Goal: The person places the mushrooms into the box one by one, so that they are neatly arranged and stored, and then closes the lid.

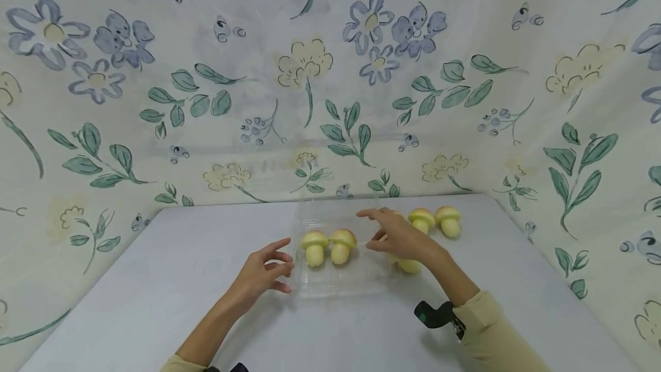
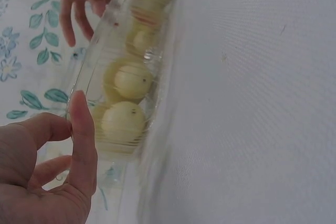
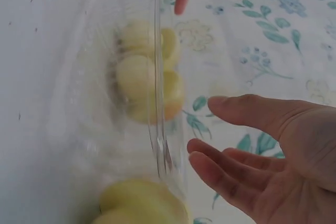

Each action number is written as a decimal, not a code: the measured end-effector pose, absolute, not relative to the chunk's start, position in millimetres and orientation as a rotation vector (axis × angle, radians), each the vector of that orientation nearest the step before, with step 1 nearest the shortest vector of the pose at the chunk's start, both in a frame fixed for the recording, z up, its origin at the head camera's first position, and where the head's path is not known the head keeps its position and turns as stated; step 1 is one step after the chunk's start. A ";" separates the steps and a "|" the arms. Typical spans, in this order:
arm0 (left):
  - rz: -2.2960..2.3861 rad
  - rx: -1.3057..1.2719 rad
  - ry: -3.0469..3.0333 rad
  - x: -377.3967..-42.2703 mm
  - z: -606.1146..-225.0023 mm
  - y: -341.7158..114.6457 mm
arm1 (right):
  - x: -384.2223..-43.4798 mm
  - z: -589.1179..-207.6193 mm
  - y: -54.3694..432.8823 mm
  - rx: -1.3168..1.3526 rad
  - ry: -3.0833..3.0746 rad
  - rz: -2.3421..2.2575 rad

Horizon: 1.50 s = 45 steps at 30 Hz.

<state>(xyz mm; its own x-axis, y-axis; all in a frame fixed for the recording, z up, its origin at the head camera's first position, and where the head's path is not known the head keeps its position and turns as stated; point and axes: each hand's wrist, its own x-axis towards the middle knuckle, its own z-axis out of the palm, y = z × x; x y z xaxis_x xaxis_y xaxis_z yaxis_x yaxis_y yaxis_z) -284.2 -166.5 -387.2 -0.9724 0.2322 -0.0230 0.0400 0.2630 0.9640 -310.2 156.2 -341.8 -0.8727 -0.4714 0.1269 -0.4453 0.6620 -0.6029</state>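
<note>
A clear plastic box [image 1: 330, 289] lies on the table with two yellow toy mushrooms [image 1: 314, 248] in it, side by side, their caps tinged red. My left hand [image 1: 258, 274] is at the box's left edge, fingers spread and softly bent. In the left wrist view its thumb and a finger [image 2: 83, 129] overlap the box's rim. Over the right end of the box hovers my right hand [image 1: 400, 237], thumb apart from the fingers and nothing between them. More yellow mushrooms [image 1: 448, 223] lie behind and beside the right hand, which partly hides some of them.
The pale table [image 1: 170, 280] reaches back to a flower-printed cloth [image 1: 330, 148] that hangs behind it and at both sides. A black wrist camera mount [image 1: 434, 314] sits at the right sleeve [image 1: 498, 332].
</note>
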 end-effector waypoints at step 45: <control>1.740 0.248 2.352 -287.0 -380.9 -172.5 | -291.8 -364.9 232.7 -0.954 2.838 -0.862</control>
